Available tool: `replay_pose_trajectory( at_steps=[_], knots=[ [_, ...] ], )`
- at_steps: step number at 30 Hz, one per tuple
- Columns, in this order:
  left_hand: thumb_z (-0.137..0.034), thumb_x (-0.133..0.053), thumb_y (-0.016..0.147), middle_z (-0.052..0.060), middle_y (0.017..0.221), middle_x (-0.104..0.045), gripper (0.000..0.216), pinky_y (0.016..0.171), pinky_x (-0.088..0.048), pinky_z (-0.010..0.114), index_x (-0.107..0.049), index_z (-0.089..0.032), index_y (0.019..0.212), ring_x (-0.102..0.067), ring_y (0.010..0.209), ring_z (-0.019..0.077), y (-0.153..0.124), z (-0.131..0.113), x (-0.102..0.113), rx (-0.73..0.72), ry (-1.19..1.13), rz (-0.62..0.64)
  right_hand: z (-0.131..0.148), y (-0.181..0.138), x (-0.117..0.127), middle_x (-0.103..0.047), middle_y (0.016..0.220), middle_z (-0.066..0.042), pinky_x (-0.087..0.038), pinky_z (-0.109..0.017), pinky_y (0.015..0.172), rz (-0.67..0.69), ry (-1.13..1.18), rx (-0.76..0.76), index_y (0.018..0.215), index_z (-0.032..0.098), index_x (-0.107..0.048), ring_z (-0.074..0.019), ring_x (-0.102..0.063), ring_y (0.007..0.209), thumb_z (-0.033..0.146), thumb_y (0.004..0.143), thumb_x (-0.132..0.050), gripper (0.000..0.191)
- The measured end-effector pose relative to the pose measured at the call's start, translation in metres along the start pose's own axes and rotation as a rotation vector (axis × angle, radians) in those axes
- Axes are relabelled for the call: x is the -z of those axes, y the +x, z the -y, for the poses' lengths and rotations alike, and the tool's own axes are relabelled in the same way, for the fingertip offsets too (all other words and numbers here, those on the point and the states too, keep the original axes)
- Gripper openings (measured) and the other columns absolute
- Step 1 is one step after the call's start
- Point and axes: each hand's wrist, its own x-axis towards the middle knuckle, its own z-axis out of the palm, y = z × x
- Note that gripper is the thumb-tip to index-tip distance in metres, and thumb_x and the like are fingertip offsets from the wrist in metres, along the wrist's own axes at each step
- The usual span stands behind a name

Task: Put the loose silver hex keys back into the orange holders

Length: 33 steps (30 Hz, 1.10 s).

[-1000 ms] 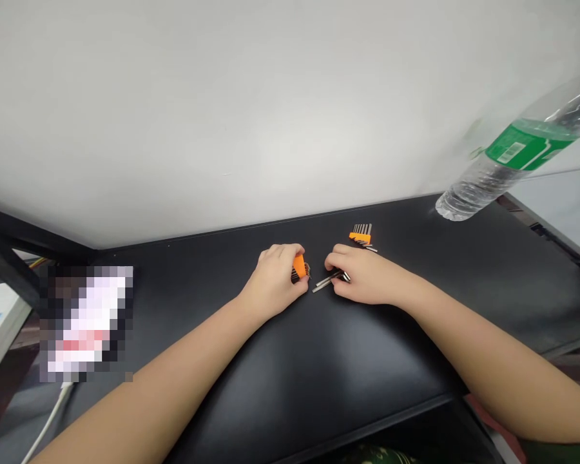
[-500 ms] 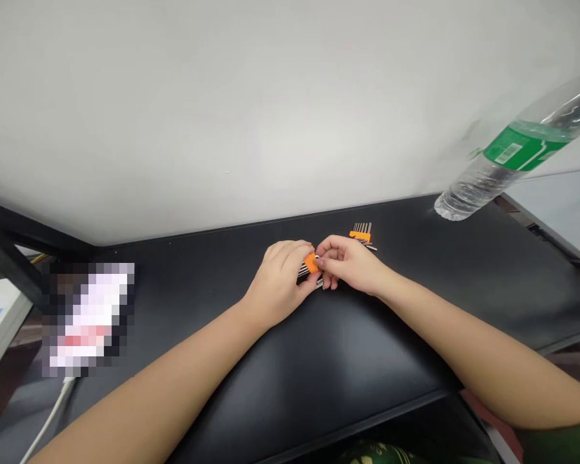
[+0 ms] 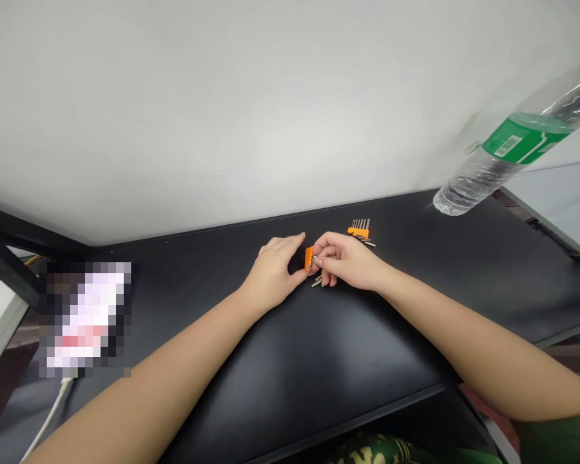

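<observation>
My left hand [image 3: 273, 270] is spread and loose, thumb at the lower edge of the small orange plastic holder [image 3: 309, 259], which my right hand [image 3: 345, 261] pinches by its right edge over the black tabletop [image 3: 290, 374]. Thin silver metal rods [image 3: 316, 281] show beneath my right fingertips.

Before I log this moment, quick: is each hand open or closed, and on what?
Left hand: open, thumb by the orange holder.
Right hand: closed, pinching the orange holder's end.
</observation>
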Motion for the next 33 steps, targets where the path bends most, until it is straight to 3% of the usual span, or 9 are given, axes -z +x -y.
replay_pose_trajectory(
  at_steps=[5,9,12,14,16,21,27,30,33],
  knots=[
    [-0.034,-0.079,0.082,0.002,0.121,-0.073,0.042,0.104,-0.047,0.044,-0.067,-0.028,0.121,-0.062,0.116,0.0252,0.002,-0.004,0.008,-0.004,-0.114,0.08,-0.002,-0.004,0.008,-0.073,0.09,0.0,-0.051,-0.02,0.05,0.06,-0.144,0.044,0.101,0.021,-0.059,-0.0109,-0.068,0.062,0.017,0.092,-0.058,0.01],
    [-0.033,-0.079,0.08,0.0,0.111,-0.072,0.03,0.102,-0.047,0.044,-0.066,-0.026,0.106,-0.063,0.107,0.0228,0.002,-0.01,0.01,0.047,-0.159,0.082,-0.004,-0.005,0.009,-0.074,0.092,-0.002,-0.052,-0.02,0.051,0.048,-0.207,0.064,0.104,0.021,-0.061,-0.0114,-0.068,0.064,0.021,0.094,-0.058,0.01],
    [-0.032,-0.081,0.077,0.001,0.112,-0.07,0.042,0.103,-0.046,0.045,-0.062,-0.026,0.115,-0.063,0.106,0.0229,0.001,-0.012,0.009,0.092,-0.196,0.078,-0.004,-0.006,0.007,-0.074,0.089,-0.001,-0.051,-0.021,0.051,0.031,-0.227,0.12,0.102,0.021,-0.062,-0.0111,-0.068,0.062,0.021,0.094,-0.059,0.009],
    [-0.033,-0.083,0.075,0.002,0.115,-0.069,0.057,0.102,-0.047,0.045,-0.059,-0.027,0.127,-0.062,0.11,0.0243,0.001,-0.012,0.01,0.075,-0.202,0.093,-0.003,-0.007,0.006,-0.073,0.086,0.0,-0.052,-0.022,0.053,0.032,-0.246,0.178,0.101,0.021,-0.062,-0.0107,-0.067,0.061,0.021,0.094,-0.06,0.007],
    [-0.034,-0.083,0.076,0.003,0.116,-0.067,0.058,0.101,-0.047,0.045,-0.06,-0.028,0.129,-0.06,0.112,0.025,0.0,-0.012,0.01,0.039,-0.201,0.097,-0.003,-0.008,0.006,-0.072,0.086,0.0,-0.054,-0.023,0.057,0.026,-0.266,0.223,0.099,0.021,-0.063,-0.0105,-0.066,0.062,0.022,0.095,-0.06,0.006],
    [-0.026,-0.078,0.079,0.004,0.109,-0.064,0.033,0.095,-0.05,0.041,-0.064,-0.024,0.109,-0.06,0.105,0.0228,0.0,-0.014,0.009,-0.018,-0.192,-0.038,-0.002,-0.007,0.005,-0.071,0.081,0.002,-0.054,-0.025,0.061,-0.008,-0.32,0.272,0.099,0.021,-0.061,-0.0114,-0.066,0.061,0.022,0.095,-0.06,0.004],
    [-0.019,-0.069,0.082,0.005,0.106,-0.059,0.031,0.092,-0.048,0.042,-0.062,-0.023,0.112,-0.06,0.102,0.0229,-0.004,-0.02,0.006,-0.051,-0.031,-0.149,0.001,-0.008,0.002,-0.068,0.08,0.001,-0.049,-0.028,0.067,-0.09,-0.578,0.48,0.099,0.022,-0.059,-0.0134,-0.062,0.069,0.017,0.096,-0.056,0.006],
    [-0.017,-0.066,0.084,0.005,0.105,-0.06,0.03,0.094,-0.045,0.043,-0.062,-0.024,0.113,-0.059,0.102,0.0233,-0.005,-0.022,0.006,-0.076,0.075,-0.17,0.002,-0.009,0.0,-0.065,0.079,0.002,-0.047,-0.028,0.067,-0.078,-0.568,0.449,0.103,0.023,-0.058,-0.0134,-0.059,0.067,0.017,0.094,-0.055,0.012],
    [-0.019,-0.065,0.085,0.006,0.105,-0.062,0.028,0.095,-0.042,0.044,-0.063,-0.024,0.113,-0.059,0.102,0.0241,-0.006,-0.022,0.005,-0.088,0.154,-0.18,0.0,-0.009,-0.002,-0.063,0.077,0.003,-0.048,-0.026,0.062,-0.043,-0.373,0.296,0.104,0.024,-0.056,-0.0125,-0.059,0.063,0.02,0.093,-0.057,0.012]
  ],
)
